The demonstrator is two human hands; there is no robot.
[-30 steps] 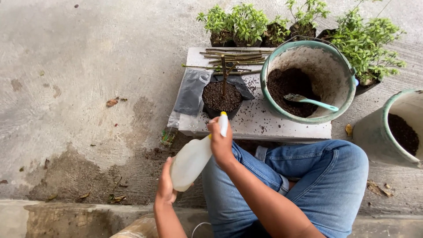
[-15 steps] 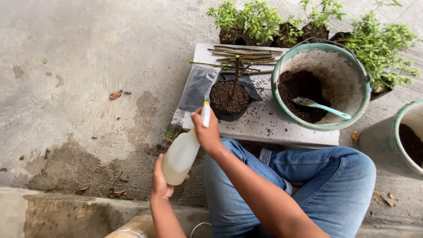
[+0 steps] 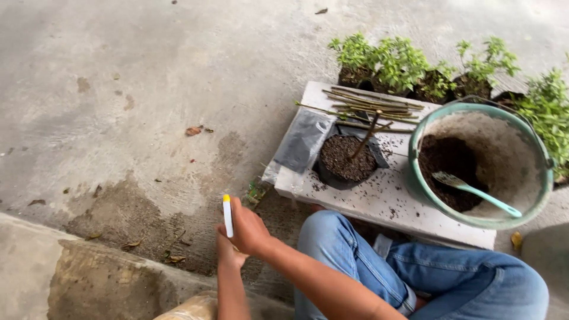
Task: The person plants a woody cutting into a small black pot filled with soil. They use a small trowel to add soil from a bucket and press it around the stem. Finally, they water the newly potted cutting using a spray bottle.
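While the right hand clamps a white, yellow-tipped plastic nozzle pointing upright, the left hand sits beneath it, its grip hidden. Up-right of both hands, nearer the right, stands a black soil-filled grow bag.

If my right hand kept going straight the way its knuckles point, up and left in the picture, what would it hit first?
Probably nothing but the bare concrete floor. The right hand, gripping the white nozzle with a yellow tip, points away from the white slab; depth is hard to judge.
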